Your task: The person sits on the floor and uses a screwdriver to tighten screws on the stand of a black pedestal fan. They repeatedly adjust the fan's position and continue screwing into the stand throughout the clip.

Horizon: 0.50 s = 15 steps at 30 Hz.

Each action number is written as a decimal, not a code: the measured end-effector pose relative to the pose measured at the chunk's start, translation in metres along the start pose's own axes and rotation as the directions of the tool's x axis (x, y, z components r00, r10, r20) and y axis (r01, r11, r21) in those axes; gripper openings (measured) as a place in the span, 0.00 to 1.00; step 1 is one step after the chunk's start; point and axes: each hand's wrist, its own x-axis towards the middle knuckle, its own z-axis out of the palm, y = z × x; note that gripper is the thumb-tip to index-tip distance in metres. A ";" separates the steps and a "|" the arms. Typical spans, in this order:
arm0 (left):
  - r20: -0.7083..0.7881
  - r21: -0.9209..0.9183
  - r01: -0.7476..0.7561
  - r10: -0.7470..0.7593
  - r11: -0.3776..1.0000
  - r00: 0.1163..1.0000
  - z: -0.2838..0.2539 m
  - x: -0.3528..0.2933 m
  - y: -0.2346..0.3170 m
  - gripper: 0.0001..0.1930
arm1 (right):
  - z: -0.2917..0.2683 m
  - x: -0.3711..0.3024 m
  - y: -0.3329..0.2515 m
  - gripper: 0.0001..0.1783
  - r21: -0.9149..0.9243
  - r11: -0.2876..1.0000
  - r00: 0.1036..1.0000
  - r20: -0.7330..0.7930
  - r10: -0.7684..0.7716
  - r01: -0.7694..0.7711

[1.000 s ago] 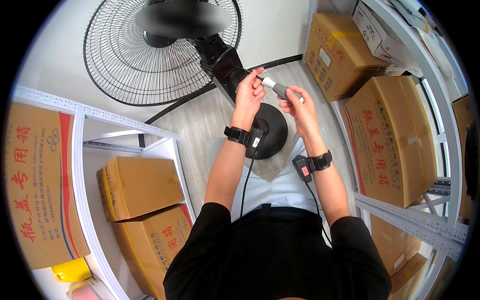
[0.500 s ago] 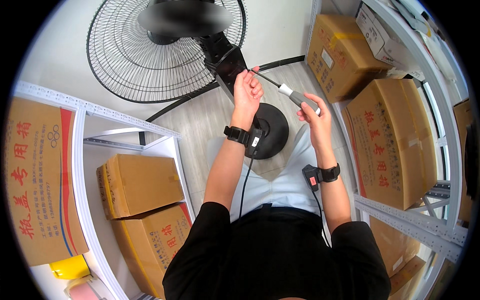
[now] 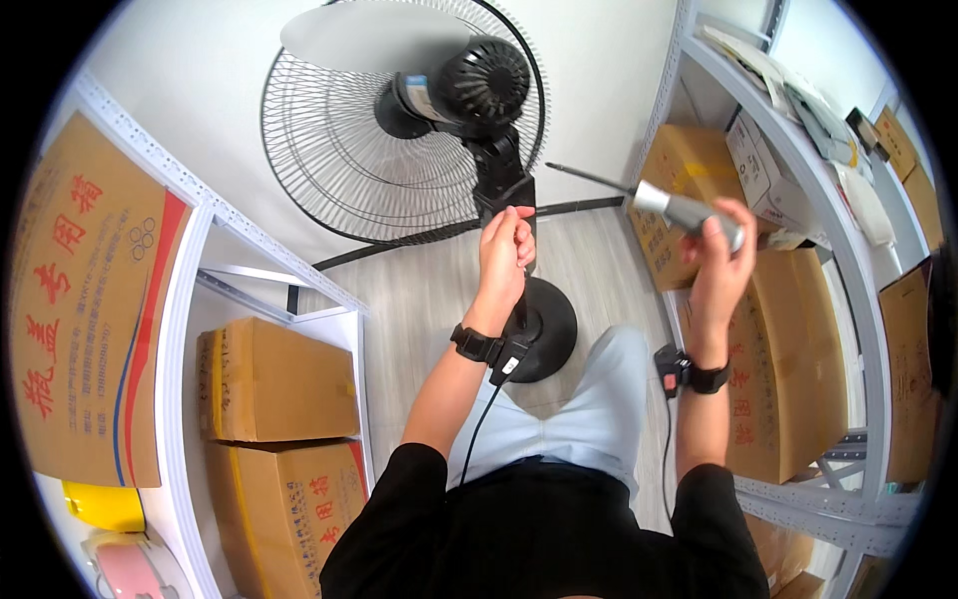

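Currently, step in hand: fastener work on the neck of a black pedestal fan [image 3: 469, 110]; judging by the pose, the tool is lifted clear and the left hand is tending the joint, so this reads as a pause between turns of the driver.

Left hand [image 3: 506, 250]: fingers curled shut around the upright black stem [image 3: 502, 185] just below the motor housing, at about 12 o'clock from the person's body. Whether a small part is pinched inside the grip, cannot tell.

Right hand [image 3: 720, 255]: closed grip on a screwdriver [image 3: 659, 203] with a grey handle; the thin shaft points toward 10 o'clock, tip in the air, apart from the fan and well clear of the stem.

Fan position: standing on the wooden floor [image 3: 419, 290]; the round base [image 3: 549, 324] is between the person's knees and the wall, with the wire guard [image 3: 329, 150] and motor at 12 o'clock.

Wrists: a dark band on each, with a cable running down from it.

Surroundings: metal shelving [image 3: 195, 290] at 9 o'clock and at 3 o'clock, both loaded with cardboard boxes [image 3: 269, 379].

Next move calls for: probably bringing the driver tip across toward 9 o'clock to meet the stem near the left fingers, lining the shaft square to the fastener while the left hand steadies the column. The fastener itself is not visible.
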 end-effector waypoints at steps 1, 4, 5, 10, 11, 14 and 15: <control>0.021 -0.007 0.002 -0.002 1.000 1.000 0.007 -0.004 0.012 0.12 | 0.010 0.018 -0.019 0.15 0.035 0.995 0.995 -0.007 -0.098 0.098; 0.022 -0.024 -0.015 0.015 1.000 1.000 0.005 -0.005 0.036 0.10 | 0.056 0.068 -0.075 0.17 0.039 0.949 0.949 0.024 -0.313 0.312; 0.001 -0.042 -0.013 0.013 0.999 1.000 0.001 -0.007 0.043 0.10 | 0.070 0.086 -0.087 0.17 0.035 0.924 0.919 0.087 -0.383 0.382; -0.105 -0.133 0.035 -0.049 0.990 0.993 -0.030 -0.018 0.031 0.10 | 0.153 0.174 -0.124 0.18 -0.010 0.748 0.709 0.325 -0.626 0.664; -0.125 -0.171 0.042 -0.064 0.984 0.990 -0.042 -0.018 0.025 0.10 | 0.175 0.178 -0.135 0.19 -0.088 0.761 0.743 0.311 -0.592 0.643; -0.173 -0.219 0.022 -0.061 0.976 0.983 -0.061 -0.020 0.018 0.11 | 0.227 0.184 -0.159 0.19 -0.226 0.772 0.781 0.394 -0.485 0.594; -0.184 -0.225 0.012 -0.054 0.974 0.982 -0.062 -0.019 0.017 0.11 | 0.237 0.187 -0.164 0.18 -0.271 0.762 0.786 0.412 -0.460 0.588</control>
